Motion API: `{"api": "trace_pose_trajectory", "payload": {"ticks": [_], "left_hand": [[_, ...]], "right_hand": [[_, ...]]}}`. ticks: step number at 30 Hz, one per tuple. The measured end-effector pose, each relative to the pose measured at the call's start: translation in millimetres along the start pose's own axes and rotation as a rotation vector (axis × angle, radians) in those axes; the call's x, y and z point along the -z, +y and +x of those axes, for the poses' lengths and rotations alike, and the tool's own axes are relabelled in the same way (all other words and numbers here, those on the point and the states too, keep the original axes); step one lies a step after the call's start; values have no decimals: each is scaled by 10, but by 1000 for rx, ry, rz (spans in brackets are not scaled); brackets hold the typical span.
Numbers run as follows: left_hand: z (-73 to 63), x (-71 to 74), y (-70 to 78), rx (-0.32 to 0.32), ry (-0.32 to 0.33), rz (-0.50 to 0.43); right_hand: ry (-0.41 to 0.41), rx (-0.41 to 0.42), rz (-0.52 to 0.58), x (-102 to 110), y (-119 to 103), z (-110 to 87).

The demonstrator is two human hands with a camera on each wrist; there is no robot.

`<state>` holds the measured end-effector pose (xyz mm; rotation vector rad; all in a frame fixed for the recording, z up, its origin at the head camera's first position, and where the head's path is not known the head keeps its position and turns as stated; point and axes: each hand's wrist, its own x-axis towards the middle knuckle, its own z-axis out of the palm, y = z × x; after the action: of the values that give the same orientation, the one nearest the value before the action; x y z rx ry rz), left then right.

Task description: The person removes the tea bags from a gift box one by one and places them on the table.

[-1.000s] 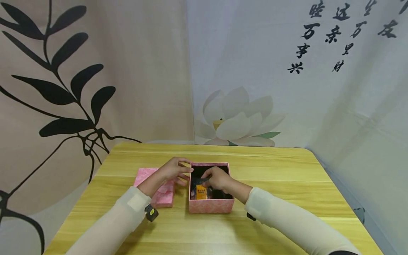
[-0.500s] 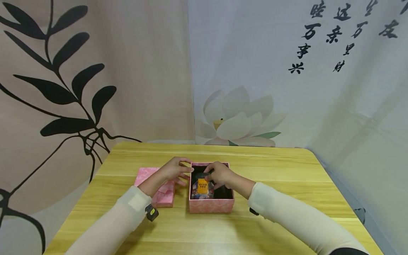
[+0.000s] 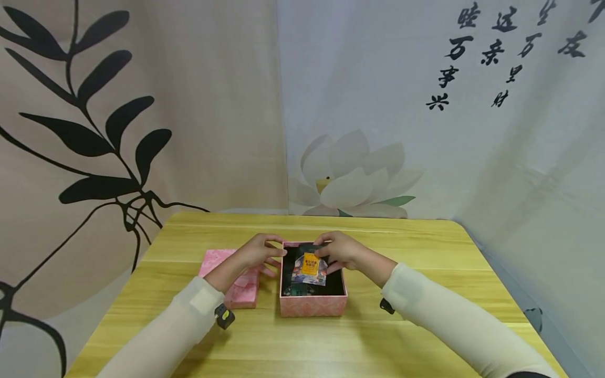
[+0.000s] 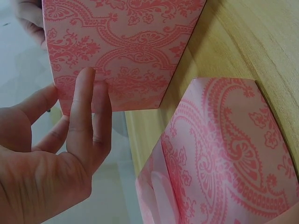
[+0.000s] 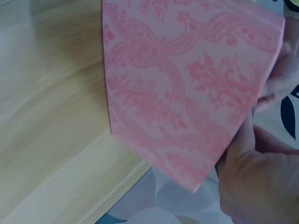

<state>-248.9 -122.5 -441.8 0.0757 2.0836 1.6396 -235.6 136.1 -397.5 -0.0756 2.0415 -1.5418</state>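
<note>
A packet (image 3: 310, 264) is pinched by the right hand (image 3: 345, 251); the pink box (image 3: 313, 306) is touched by the left hand (image 3: 257, 253), fingers spread.

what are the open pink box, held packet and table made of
Open pink box: probably cardboard under matte patterned paper; crisp edges. Held packet: perhaps plastic film; thin, printed, finish unclear. Table: seemingly wood or laminate, smooth satin, showing grain.

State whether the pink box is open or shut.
Open: the head view shows the dark inside of the box, and the pink lid lies beside it on the table.
</note>
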Motion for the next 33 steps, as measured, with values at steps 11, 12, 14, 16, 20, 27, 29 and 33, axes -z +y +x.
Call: {"api": "trace_pose_trajectory", "payload": {"ticks": [11, 12, 14, 16, 20, 27, 29, 33], "left_hand": [[-22, -7, 6, -21, -13, -3], [-20, -7, 5, -20, -14, -5], [-17, -4, 5, -22, -18, -1], [-13, 0, 4, -21, -19, -1], [-9, 8, 1, -27, -25, 1], [-7, 14, 1, -27, -33, -1], [-9, 14, 2, -25, -28, 2], [-7, 15, -5, -23, -20, 8]], "right_hand": [[-37, -32, -1, 242, 35, -26], [-43, -31, -1, 262, 38, -25], [-50, -26, 3, 301, 47, -24], [-49, -22, 13, 345, 57, -23], [-36, -23, 24, 439, 74, -37], [19, -59, 23, 635, 127, -28], [31, -68, 23, 693, 138, -24], [47, -77, 23, 809, 161, -36]]}}
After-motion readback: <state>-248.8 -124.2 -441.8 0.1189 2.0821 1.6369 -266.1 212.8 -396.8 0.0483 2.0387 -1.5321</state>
